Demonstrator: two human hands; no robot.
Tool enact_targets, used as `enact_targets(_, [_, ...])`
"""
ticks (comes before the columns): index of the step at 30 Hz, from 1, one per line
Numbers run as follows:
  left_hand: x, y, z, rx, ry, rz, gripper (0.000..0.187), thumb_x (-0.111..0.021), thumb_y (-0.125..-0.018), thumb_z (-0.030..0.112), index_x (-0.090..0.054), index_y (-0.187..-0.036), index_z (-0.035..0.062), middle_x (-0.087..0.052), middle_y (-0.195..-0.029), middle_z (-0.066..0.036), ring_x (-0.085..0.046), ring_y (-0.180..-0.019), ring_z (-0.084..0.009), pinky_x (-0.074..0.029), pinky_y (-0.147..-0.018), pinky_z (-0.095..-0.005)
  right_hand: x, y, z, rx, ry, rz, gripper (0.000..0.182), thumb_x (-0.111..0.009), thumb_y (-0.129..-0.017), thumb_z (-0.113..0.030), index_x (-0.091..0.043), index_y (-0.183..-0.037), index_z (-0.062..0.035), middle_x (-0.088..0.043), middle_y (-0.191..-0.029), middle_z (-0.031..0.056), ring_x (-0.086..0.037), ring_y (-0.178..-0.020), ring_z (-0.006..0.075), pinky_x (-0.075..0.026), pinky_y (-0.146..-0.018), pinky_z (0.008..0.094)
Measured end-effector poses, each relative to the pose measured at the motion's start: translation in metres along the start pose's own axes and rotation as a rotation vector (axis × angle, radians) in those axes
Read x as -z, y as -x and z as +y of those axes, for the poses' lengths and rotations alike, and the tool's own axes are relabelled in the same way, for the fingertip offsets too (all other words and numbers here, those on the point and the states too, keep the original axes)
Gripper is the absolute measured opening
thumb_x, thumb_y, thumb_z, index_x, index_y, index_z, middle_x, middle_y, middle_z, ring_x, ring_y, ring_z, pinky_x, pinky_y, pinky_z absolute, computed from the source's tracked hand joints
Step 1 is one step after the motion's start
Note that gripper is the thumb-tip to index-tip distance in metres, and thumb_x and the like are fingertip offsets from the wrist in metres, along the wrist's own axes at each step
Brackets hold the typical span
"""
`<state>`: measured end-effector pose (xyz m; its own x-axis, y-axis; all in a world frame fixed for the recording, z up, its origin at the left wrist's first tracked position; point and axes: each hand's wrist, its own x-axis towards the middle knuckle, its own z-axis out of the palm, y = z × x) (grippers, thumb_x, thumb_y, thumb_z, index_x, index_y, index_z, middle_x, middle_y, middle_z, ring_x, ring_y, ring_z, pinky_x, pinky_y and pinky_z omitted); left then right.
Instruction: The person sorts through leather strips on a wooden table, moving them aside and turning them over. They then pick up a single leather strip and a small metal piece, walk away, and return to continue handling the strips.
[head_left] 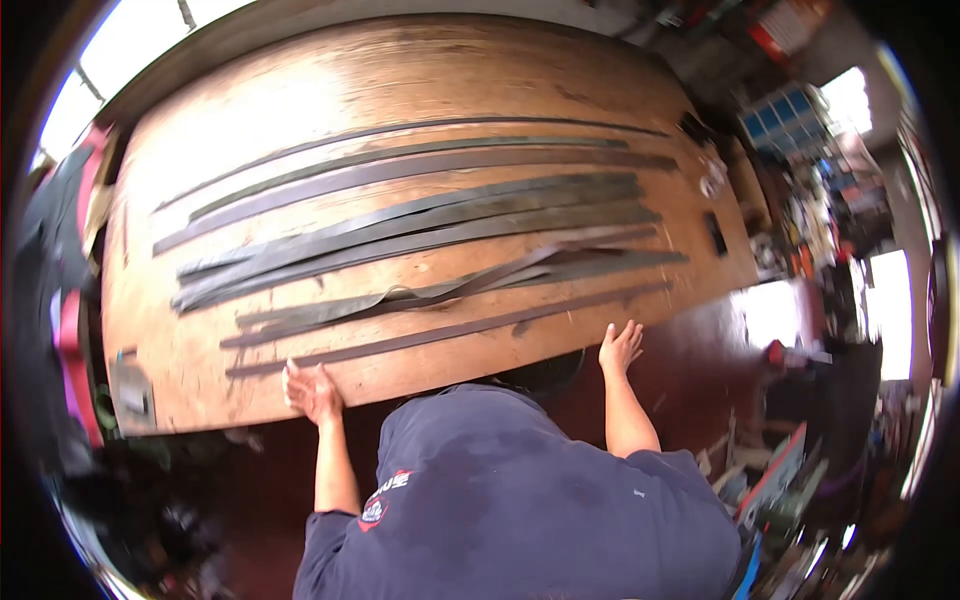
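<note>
Long flat strips, leather-like, lie lengthwise across a large wooden table (420, 368). My left hand (313, 392) is at the table's near edge, fingers apart, by the left end of the nearest brown strip (450, 332). Farther right, my right hand (621, 346) is also at the near edge with its fingers spread, holding nothing. Beyond the nearest strip, a twisted brown strip (500, 277) crosses some grey-green ones. A bundle of overlapping dark grey-green strips (400, 232) lies mid-table. Behind it are a brown strip (400, 172), a green strip (420, 153) and a thin dark strip (440, 123).
A small dark plate-like piece (133, 397) sits at the table's near left corner. Near the right edge lies a black rectangular object (715, 233). A blue crate-like object (785, 120) and clutter stand beyond the right side. Dark and red material (70, 330) hangs at left.
</note>
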<state>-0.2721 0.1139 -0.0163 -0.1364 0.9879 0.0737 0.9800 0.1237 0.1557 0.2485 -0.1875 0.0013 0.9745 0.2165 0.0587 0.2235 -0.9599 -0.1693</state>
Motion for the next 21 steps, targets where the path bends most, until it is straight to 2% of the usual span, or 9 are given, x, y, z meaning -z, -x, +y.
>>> enact_targets(3, [-0.004, 0.002, -0.006, -0.088, 0.02, 0.042, 0.071, -0.054, -0.092, 0.045, -0.028, -0.148, 0.0075, -0.028, -0.15, -0.017, -0.025, -0.139, -0.034, -0.019, -0.11, -0.0547, 0.003, 0.059, 0.041, -0.216, 0.021, -0.101, 0.065, -0.049, -0.095, -0.046, -0.033, -0.145, -0.0084, -0.028, -0.153, 0.0178, -0.027, -0.141, 0.0367, -0.025, -0.111, 0.0593])
enact_targets(5, [-0.006, 0.0, -0.01, -0.141, 0.073, 0.081, 0.07, -0.055, -0.092, 0.041, -0.029, -0.147, 0.0072, -0.026, -0.151, -0.017, -0.024, -0.14, -0.0335, -0.016, -0.112, -0.0544, 0.009, 0.1, 0.061, -0.389, 0.016, -0.39, 0.065, -0.051, -0.095, -0.045, -0.033, -0.145, -0.0081, -0.031, -0.151, 0.0191, -0.035, -0.136, 0.0389, -0.032, -0.109, 0.054])
enact_targets(7, [-0.005, -0.001, -0.007, -0.142, 0.045, 0.061, 0.069, -0.054, -0.094, 0.043, -0.028, -0.147, 0.0079, -0.024, -0.153, -0.016, -0.021, -0.142, -0.0322, -0.017, -0.112, -0.0561, -0.007, 0.139, 0.093, -0.372, 0.0, -0.624, 0.061, -0.054, -0.094, -0.042, -0.047, -0.134, 0.0032, -0.047, -0.137, 0.0286, -0.046, -0.127, 0.0417, -0.038, -0.106, 0.0447])
enact_targets(10, [-0.003, 0.0, -0.008, -0.189, 0.002, 0.063, 0.07, -0.052, -0.094, 0.045, -0.027, -0.147, 0.0074, -0.023, -0.153, -0.016, -0.019, -0.143, -0.0318, -0.019, -0.112, -0.0577, -0.032, 0.184, 0.113, -0.215, 0.038, -1.039, 0.058, -0.053, -0.093, -0.045, -0.057, -0.124, 0.0038, -0.054, -0.131, 0.0254, -0.05, -0.124, 0.0391, -0.039, -0.104, 0.0458])
enact_targets(13, [-0.009, -0.001, -0.012, -0.214, -0.036, 0.084, 0.07, -0.047, -0.096, 0.05, -0.026, -0.148, 0.008, -0.021, -0.155, -0.015, -0.019, -0.145, -0.0312, -0.021, -0.111, -0.0592, -0.035, 0.208, 0.091, -0.112, 0.066, -1.001, 0.054, -0.052, -0.094, -0.045, -0.06, -0.122, 0.0007, -0.057, -0.129, 0.0216, -0.052, -0.122, 0.0392, -0.039, -0.103, 0.0489])
enact_targets(14, [-0.014, -0.001, -0.014, -0.209, -0.051, 0.093, 0.07, -0.044, -0.096, 0.052, -0.026, -0.148, 0.0086, -0.02, -0.156, -0.015, -0.019, -0.145, -0.0311, -0.021, -0.11, -0.0598, -0.013, 0.207, 0.066, -0.103, 0.032, -0.939, 0.056, -0.052, -0.093, -0.043, -0.061, -0.119, 0.0049, -0.057, -0.126, 0.0267, -0.052, -0.121, 0.0389, -0.042, -0.102, 0.0437])
enact_targets(17, [-0.02, -0.004, -0.017, -0.164, -0.101, 0.006, 0.072, -0.038, -0.097, 0.056, -0.021, -0.151, 0.0106, -0.015, -0.158, -0.014, -0.018, -0.146, -0.0323, -0.019, -0.111, -0.0606, -0.022, 0.194, 0.06, -0.16, -0.129, -0.797, 0.05, -0.053, -0.093, -0.04, -0.062, -0.115, 0.0037, -0.058, -0.123, 0.0258, -0.054, -0.118, 0.0392, -0.044, -0.099, 0.0457])
enact_targets(18, [-0.019, -0.005, -0.017, -0.157, -0.105, -0.016, 0.072, -0.036, -0.097, 0.056, -0.02, -0.151, 0.0105, -0.015, -0.159, -0.014, -0.018, -0.146, -0.0328, -0.019, -0.111, -0.061, -0.032, 0.193, 0.063, -0.18, -0.182, -0.663, 0.044, -0.058, -0.091, -0.038, -0.064, -0.113, 0.0, -0.063, -0.115, 0.0235, -0.059, -0.111, 0.0384, -0.047, -0.094, 0.0436])
enact_targets(21, [-0.012, -0.005, -0.018, -0.172, -0.094, -0.075, 0.073, -0.033, -0.098, 0.057, -0.017, -0.152, 0.0102, -0.012, -0.159, -0.014, -0.017, -0.146, -0.0335, -0.018, -0.11, -0.0635, -0.019, 0.194, 0.055, -0.274, -0.274, -0.563, 0.044, -0.058, -0.092, -0.037, -0.061, -0.118, -0.0008, -0.063, -0.118, 0.0218, -0.058, -0.113, 0.0369, -0.047, -0.096, 0.0426])
